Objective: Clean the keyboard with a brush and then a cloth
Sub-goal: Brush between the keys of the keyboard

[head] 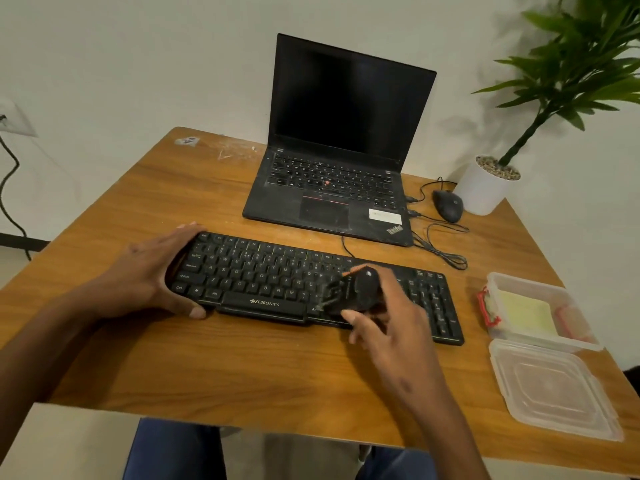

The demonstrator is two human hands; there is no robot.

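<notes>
Head view looks down on a wooden bench [242, 368] with the black keyboard [263, 271] lying flat across its middle, just in front of an open laptop [332, 188]; my left hand [145, 278] clasps the keyboard's left end, thumb on the near edge and fingers [187, 228] wrapped over the far corner; my right hand [391, 323] grips a small black brush [360, 289] by its rounded body, bristles angled down and leftward onto the keys right of the space bar, though motion blur hides exactly where they touch; I judge the brushing stage is in hand and the cloth stage not yet begun. At the right edge of the bench sits an open clear plastic box [568, 299] holding what looks like a pale yellow cloth [526, 313], with its lid [554, 386] lying just beside it on the near side; a mouse [448, 204] and a potted plant [485, 188] stand further back. I expect the keyboard to be light, stiff plastic that slides easily on the smooth wood, so holding it at an end, clear of the keys, seems the right place; the keycaps are springy and could snag under hard strokes; the brush looks light, best held by its body; the cloth should be soft and limp, easy to pinch from above.
</notes>
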